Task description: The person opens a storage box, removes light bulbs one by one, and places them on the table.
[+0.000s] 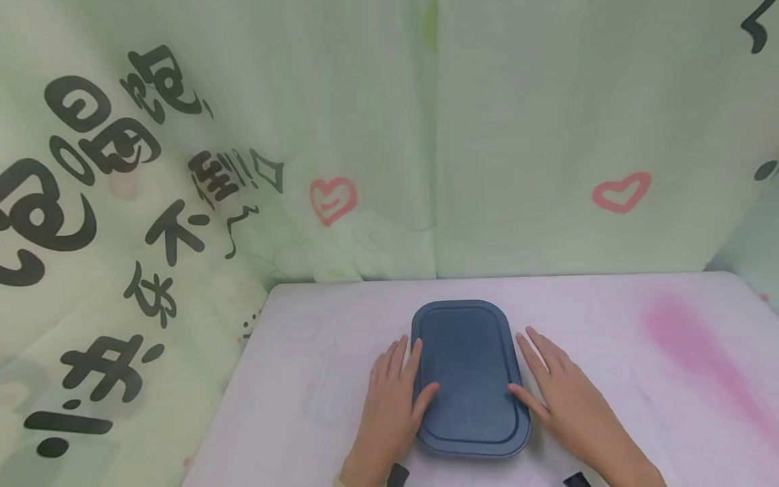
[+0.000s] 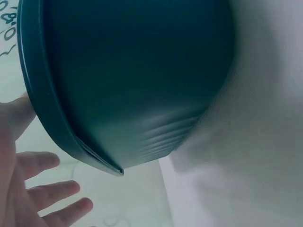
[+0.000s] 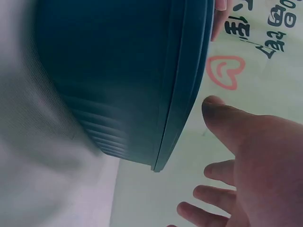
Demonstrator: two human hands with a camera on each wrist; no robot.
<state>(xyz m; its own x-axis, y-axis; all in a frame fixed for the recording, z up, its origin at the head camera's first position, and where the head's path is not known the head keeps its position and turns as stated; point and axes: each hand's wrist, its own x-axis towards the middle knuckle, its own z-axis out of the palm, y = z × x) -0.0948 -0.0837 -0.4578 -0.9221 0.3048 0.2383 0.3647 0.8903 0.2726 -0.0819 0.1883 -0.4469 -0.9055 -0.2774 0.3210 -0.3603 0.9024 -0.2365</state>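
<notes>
A dark blue rectangular storage box (image 1: 465, 379) with rounded corners stands on the table, its lid on top. The left wrist view shows the smooth side of the box (image 2: 137, 80) with ribs near one end. My left hand (image 1: 389, 406) is at its left edge, thumb over the lid's rim and fingers straight along the side. On the other side, my right hand (image 1: 569, 402) has its thumb tip at the lid's right rim and its fingers extended and spread, apart from the box. In the right wrist view, the thumb of the right hand (image 3: 265, 161) is beside the lid's edge.
The box stands on a table with a whitish cover (image 1: 316, 379), which has a pink patch (image 1: 688, 338) on the right. Behind and to the left hangs a pale green curtain (image 1: 517, 135) printed with dark characters and red hearts. Dark bands (image 1: 397, 475) show at the wrists.
</notes>
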